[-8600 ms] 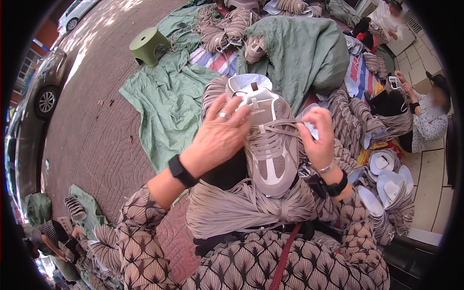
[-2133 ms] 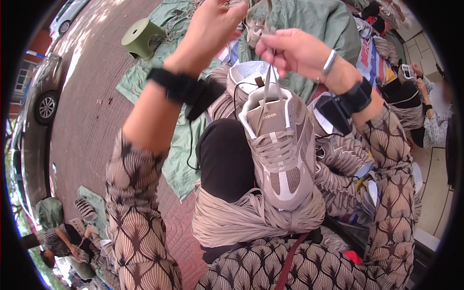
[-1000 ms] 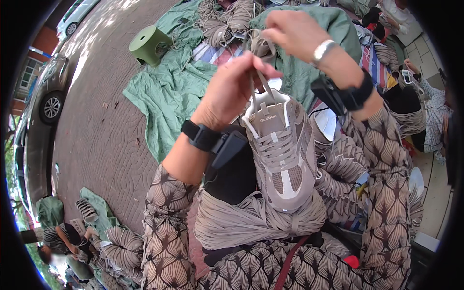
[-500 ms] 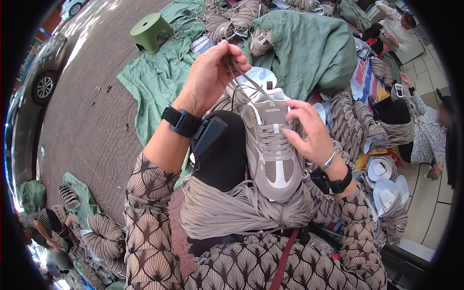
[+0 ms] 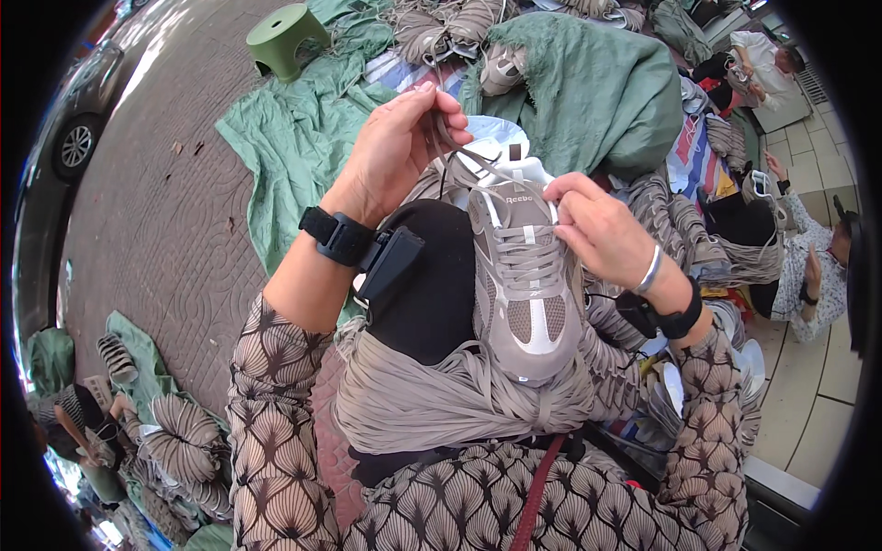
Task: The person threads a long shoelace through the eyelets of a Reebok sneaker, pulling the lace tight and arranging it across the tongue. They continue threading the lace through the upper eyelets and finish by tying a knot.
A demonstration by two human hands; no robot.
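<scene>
A grey-brown and white sneaker (image 5: pixel 525 303) rests on my lap, toe toward me, its laces crossed over the tongue. My left hand (image 5: pixel 404 133) is closed on a loose grey shoelace (image 5: pixel 447 138) and holds it up beyond the shoe's heel. From there the lace runs slack down to the upper eyelets. My right hand (image 5: pixel 606 230) pinches the right edge of the sneaker's upper at the top eyelets; its fingertips hide whether lace is also between them. Under the toe lies a thick bundle of grey laces (image 5: pixel 432 390) across my thighs.
Green cloth sheets (image 5: pixel 588 92) cover goods ahead, with a green stool (image 5: pixel 288 41) at far left. Bundles of laced shoe uppers (image 5: pixel 680 220) pile up on the right. Other people (image 5: pixel 813 248) sit at right and lower left. A parked car (image 5: pixel 78 138) stands at left.
My right hand has gone from spread fingers by the eyelets to a pinch at the upper's right edge. My left hand stays raised with the lace; the lace hangs slacker.
</scene>
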